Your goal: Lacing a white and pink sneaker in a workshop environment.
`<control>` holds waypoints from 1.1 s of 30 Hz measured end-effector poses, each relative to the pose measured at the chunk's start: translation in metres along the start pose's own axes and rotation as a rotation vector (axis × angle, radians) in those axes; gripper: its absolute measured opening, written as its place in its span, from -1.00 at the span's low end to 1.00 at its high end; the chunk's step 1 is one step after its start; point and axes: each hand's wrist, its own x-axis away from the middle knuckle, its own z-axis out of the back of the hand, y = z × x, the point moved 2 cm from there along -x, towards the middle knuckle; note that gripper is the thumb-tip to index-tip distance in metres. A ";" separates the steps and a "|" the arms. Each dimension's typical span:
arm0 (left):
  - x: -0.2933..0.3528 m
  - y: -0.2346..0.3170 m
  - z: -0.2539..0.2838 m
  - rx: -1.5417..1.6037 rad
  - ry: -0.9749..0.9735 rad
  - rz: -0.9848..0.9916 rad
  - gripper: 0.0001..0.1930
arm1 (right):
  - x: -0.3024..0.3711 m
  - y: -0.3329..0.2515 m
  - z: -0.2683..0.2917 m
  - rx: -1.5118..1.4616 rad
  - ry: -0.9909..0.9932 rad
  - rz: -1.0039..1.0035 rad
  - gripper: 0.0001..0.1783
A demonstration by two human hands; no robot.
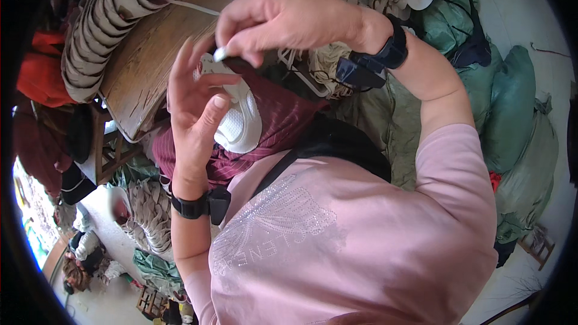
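On my lap, over dark red striped cloth (280, 99), lies a white knitted shoe (244, 121). My left hand (195, 99) is in front of it with its fingers spread, partly hiding it. Above the shoe, my right hand (256, 27) is bent in a pinch, its fingertips close to the left fingers. A narrow white lace (195, 7) runs over the table to the right hand and seems to be held there. Something small and whitish shows at the right thumb tip; I cannot tell what it is.
A wooden table (159, 48) stands at the far left, with a curved stack of nested beige shoe uppers (99, 42) along it. More shoe uppers (147, 213) are heaped at the lower left. Green sacks (512, 108) line the right side. A red cloth (45, 72) hangs at the left.
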 end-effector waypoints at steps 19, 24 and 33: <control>0.094 0.025 0.091 -0.718 0.028 0.404 -0.84 | 0.070 -0.030 0.063 1.094 0.669 -0.024 -0.89; 0.115 0.032 0.107 -0.780 0.084 0.467 -0.86 | 0.082 -0.028 0.082 1.408 0.708 0.080 -0.88; 0.076 0.033 0.047 -0.836 0.069 0.520 -0.81 | 0.008 0.060 0.019 0.922 0.311 0.491 -0.86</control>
